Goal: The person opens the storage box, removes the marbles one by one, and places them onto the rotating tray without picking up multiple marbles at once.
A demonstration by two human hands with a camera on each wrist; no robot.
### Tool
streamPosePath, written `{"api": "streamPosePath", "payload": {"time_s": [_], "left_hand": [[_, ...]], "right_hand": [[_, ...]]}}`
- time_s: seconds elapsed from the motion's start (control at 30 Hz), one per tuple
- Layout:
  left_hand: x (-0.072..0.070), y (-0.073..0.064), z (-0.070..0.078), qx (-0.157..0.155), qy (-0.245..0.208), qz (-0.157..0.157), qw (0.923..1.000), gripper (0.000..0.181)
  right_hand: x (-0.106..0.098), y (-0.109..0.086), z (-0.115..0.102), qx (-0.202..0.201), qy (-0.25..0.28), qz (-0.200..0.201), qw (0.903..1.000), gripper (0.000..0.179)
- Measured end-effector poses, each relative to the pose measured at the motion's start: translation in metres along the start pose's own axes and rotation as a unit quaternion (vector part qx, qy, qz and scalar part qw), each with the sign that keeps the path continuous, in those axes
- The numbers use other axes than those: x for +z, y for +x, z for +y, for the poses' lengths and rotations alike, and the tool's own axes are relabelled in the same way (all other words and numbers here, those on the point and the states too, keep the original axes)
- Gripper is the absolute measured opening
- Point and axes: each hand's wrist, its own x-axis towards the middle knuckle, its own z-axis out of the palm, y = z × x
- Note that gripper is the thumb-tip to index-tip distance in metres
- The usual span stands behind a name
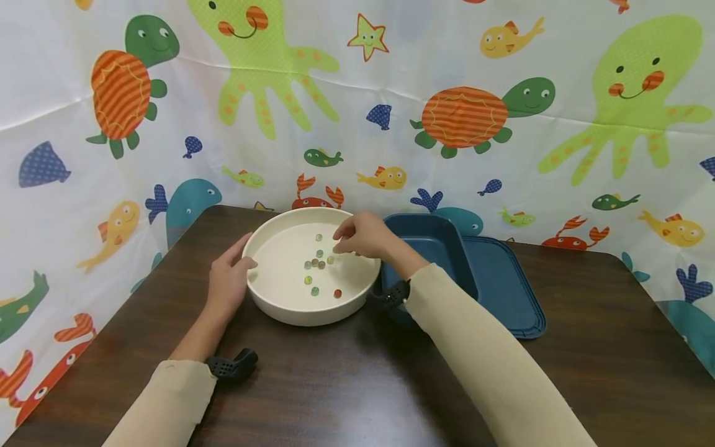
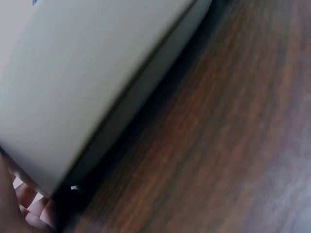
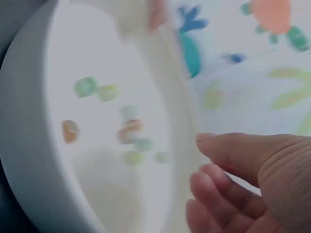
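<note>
A round cream-white pan stands on the table with several glass marbles scattered on its floor. Among them are a reddish-brown marble near the front and a green marble beside it. My left hand grips the pan's left side, thumb over the rim, fingers outside along the wall. Over the pan's right part hovers my right hand, its fingers loosely bent. In the right wrist view, a gap shows between thumb and fingers, with nothing visible in it.
Right of the pan sits a deep blue bin, partly behind my right forearm. A flat blue lid or tray lies by it. Dark wood table extends in front. A sea-animal cloth hangs behind.
</note>
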Motion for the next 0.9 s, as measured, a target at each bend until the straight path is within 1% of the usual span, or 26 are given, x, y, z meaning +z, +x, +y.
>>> {"api": "streamPosePath", "payload": {"time_s": [0.1, 0.2, 0.3, 0.47, 0.57, 0.67, 0.73, 0.8, 0.9], "left_hand": [[0.001, 0.0, 0.001, 0.001, 0.002, -0.002, 1.0, 0.064], [-0.001, -0.001, 0.002, 0.004, 0.007, -0.001, 1.0, 0.064], [-0.002, -0.001, 0.001, 0.005, 0.01, 0.003, 0.9999, 0.065], [0.001, 0.001, -0.001, 0.005, 0.006, 0.0, 1.0, 0.064], [0.003, 0.003, -0.001, 0.005, 0.002, 0.0, 1.0, 0.063], [0.003, 0.003, 0.0, 0.005, 0.004, 0.003, 1.0, 0.064], [0.004, 0.003, 0.0, 0.006, 0.005, 0.003, 1.0, 0.065], [0.004, 0.002, 0.0, 0.007, 0.005, 0.004, 1.0, 0.065], [0.005, 0.002, 0.001, 0.009, 0.006, 0.007, 0.9999, 0.065]], "right_hand": [[-0.021, -0.021, 0.003, -0.003, -0.002, -0.013, 0.9999, 0.029], [-0.035, -0.041, 0.013, 0.003, -0.039, -0.021, 0.999, 0.028], [-0.041, -0.059, 0.029, -0.001, -0.074, -0.03, 0.9968, 0.026], [-0.043, -0.082, 0.061, -0.023, -0.09, -0.057, 0.9941, 0.025], [-0.041, -0.088, 0.078, -0.031, -0.105, -0.078, 0.991, 0.028], [-0.038, -0.092, 0.088, -0.022, -0.13, -0.11, 0.9852, 0.028], [-0.036, -0.093, 0.091, -0.013, -0.142, -0.13, 0.9812, 0.029], [-0.033, -0.093, 0.092, -0.014, -0.146, -0.145, 0.9785, 0.03], [-0.026, -0.09, 0.09, -0.031, -0.14, -0.145, 0.979, 0.03]]}}
